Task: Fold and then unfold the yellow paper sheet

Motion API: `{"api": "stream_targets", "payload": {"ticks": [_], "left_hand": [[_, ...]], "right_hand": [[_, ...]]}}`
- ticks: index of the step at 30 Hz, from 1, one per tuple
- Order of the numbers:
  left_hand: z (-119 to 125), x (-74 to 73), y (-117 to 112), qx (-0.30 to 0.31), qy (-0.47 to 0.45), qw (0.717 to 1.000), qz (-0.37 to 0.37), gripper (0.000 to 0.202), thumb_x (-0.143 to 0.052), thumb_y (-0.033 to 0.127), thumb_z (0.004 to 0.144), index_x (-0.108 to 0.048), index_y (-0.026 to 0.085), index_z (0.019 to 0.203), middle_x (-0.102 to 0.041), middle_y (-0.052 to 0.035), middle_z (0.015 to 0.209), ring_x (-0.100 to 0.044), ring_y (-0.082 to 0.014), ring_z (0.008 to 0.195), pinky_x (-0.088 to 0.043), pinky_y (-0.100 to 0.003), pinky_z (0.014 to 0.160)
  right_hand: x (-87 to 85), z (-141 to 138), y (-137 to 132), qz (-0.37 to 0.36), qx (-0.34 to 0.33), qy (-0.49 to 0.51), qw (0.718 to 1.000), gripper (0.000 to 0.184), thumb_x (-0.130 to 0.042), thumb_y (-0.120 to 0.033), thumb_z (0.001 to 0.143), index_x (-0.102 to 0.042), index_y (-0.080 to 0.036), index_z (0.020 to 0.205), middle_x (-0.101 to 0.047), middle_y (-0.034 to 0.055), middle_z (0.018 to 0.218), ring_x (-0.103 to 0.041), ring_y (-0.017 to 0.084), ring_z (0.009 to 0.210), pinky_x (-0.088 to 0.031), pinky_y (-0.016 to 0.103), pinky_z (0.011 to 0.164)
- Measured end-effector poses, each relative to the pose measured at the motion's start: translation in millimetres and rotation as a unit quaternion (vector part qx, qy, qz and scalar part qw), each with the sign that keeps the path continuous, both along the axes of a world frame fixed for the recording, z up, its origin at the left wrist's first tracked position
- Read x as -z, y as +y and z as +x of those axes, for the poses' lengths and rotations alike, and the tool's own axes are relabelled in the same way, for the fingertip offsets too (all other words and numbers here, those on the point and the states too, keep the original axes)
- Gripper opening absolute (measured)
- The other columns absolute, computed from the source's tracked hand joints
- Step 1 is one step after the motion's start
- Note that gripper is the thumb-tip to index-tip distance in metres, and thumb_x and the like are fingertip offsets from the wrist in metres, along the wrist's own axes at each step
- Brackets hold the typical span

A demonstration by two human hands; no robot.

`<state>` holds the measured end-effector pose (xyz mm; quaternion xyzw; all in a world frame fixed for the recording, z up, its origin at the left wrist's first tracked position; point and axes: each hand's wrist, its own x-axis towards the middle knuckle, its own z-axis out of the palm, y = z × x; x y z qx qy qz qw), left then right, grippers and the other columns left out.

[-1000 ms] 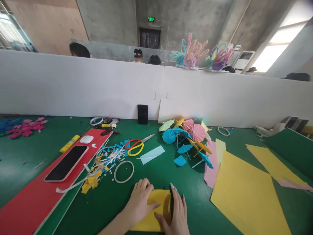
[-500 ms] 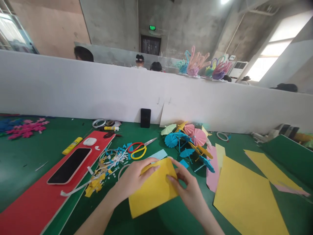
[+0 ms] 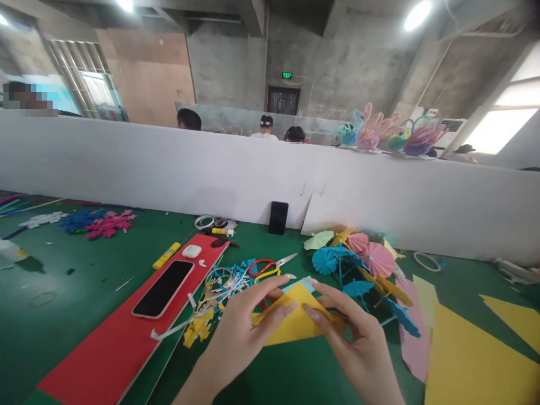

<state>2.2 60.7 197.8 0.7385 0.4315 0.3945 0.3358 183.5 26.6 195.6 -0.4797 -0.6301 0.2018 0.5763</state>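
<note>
A yellow sheet of paper (image 3: 291,329) is held up between both hands, above the green table. My left hand (image 3: 248,318) pinches its left side, thumb on the near face and fingers behind. On the right side my right hand (image 3: 352,326) grips it the same way. The paper is bent or folded, with a peak between the thumbs. Just beyond the hands lie scissors (image 3: 270,270) with red and yellow handles, partly hidden by my left hand. A light blue paper piece (image 3: 307,284) shows behind the yellow sheet.
Small paper umbrellas (image 3: 358,256) pile up behind my right hand. Larger yellow sheets (image 3: 476,349) lie at right. Paper scraps (image 3: 223,292) and a red board (image 3: 105,349) bearing a phone (image 3: 164,288) are at left. A white partition (image 3: 189,169) bounds the table's back.
The yellow paper, flat and tilted before, is now bent to a peak between my thumbs. Both hands grip it more evenly. The camera view has swung left and up.
</note>
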Motion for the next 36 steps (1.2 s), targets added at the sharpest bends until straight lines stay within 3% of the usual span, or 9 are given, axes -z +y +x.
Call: {"api": "stream_targets", "payload": {"ticks": [3, 6, 9, 13, 19, 27, 36], "left_hand": [[4.1, -0.5, -1.6, -0.005, -0.019, 1.0, 0.018, 0.024, -0.053, 0.04, 0.089, -0.068, 0.022, 0.093, -0.068, 0.0, 0.074, -0.063, -0.014, 0.067, -0.047, -0.018, 0.058], [7.8, -0.8, -2.3, -0.009, -0.031, 0.999, 0.03, 0.025, -0.052, 0.037, 0.09, -0.066, 0.019, 0.081, -0.067, 0.0, 0.072, -0.061, -0.0131, 0.066, -0.046, -0.018, 0.058], [9.3, -0.3, -2.1, -0.009, -0.053, 0.998, 0.016, 0.02, -0.055, 0.035, 0.089, -0.069, 0.021, 0.088, -0.069, 0.0003, 0.076, -0.063, -0.0132, 0.07, -0.048, -0.018, 0.062], [9.6, 0.6, -1.8, -0.008, -0.073, 0.997, -0.01, 0.026, -0.057, 0.035, 0.088, -0.069, 0.024, 0.108, -0.072, -0.0012, 0.087, -0.066, -0.0147, 0.076, -0.052, -0.02, 0.069], [11.3, -0.8, -2.1, -0.011, -0.081, 0.997, -0.012, 0.025, -0.057, 0.036, 0.088, -0.072, 0.02, 0.1, -0.07, -0.0015, 0.074, -0.065, -0.0154, 0.07, -0.052, -0.021, 0.063], [13.4, 0.1, -2.3, -0.011, -0.075, 0.997, 0.008, 0.023, -0.054, 0.033, 0.09, -0.073, 0.022, 0.094, -0.07, -0.0007, 0.071, -0.067, -0.0181, 0.076, -0.053, -0.023, 0.064], [13.9, -1.9, -6.8, -0.018, -0.086, 0.996, 0.031, 0.019, -0.055, 0.028, 0.09, -0.071, 0.021, 0.094, -0.075, -0.0023, 0.092, -0.07, -0.0169, 0.08, -0.055, -0.023, 0.072]], "right_hand": [[0.4, -3.6, -2.9, 0.024, -0.013, -0.029, 0.999, 0.023, -0.065, -0.019, 0.08, -0.07, -0.028, 0.101, -0.072, -0.0003, 0.083, -0.068, 0.012, 0.071, -0.055, 0.014, 0.063], [1.7, -4.2, -6.2, 0.025, -0.011, -0.067, 0.997, 0.027, -0.061, -0.018, 0.084, -0.069, -0.03, 0.107, -0.072, 0.0006, 0.085, -0.066, 0.012, 0.071, -0.053, 0.014, 0.057], [3.4, -3.8, -8.0, 0.022, 0.007, -0.098, 0.995, 0.027, -0.056, -0.021, 0.087, -0.068, -0.027, 0.112, -0.071, 0.0044, 0.086, -0.062, 0.012, 0.063, -0.048, 0.015, 0.045], [5.4, -3.6, -8.4, 0.025, 0.014, -0.103, 0.994, 0.027, -0.055, -0.021, 0.088, -0.069, -0.025, 0.11, -0.069, 0.005, 0.08, -0.058, 0.012, 0.056, -0.045, 0.016, 0.04], [6.1, -3.2, -10.1, 0.028, 0.004, -0.091, 0.995, 0.028, -0.054, -0.017, 0.088, -0.068, -0.027, 0.109, -0.066, 0.0023, 0.075, -0.056, 0.01, 0.053, -0.044, 0.015, 0.039], [8.5, 0.9, -8.6, 0.037, -0.005, -0.114, 0.993, 0.029, -0.053, -0.015, 0.087, -0.066, -0.027, 0.11, -0.066, 0.0031, 0.077, -0.055, 0.011, 0.053, -0.041, 0.016, 0.037], [7.8, 1.2, -10.8, 0.052, 0.002, -0.121, 0.991, 0.031, -0.053, -0.015, 0.087, -0.066, -0.028, 0.112, -0.067, 0.004, 0.08, -0.06, 0.013, 0.06, -0.047, 0.017, 0.044]]}}
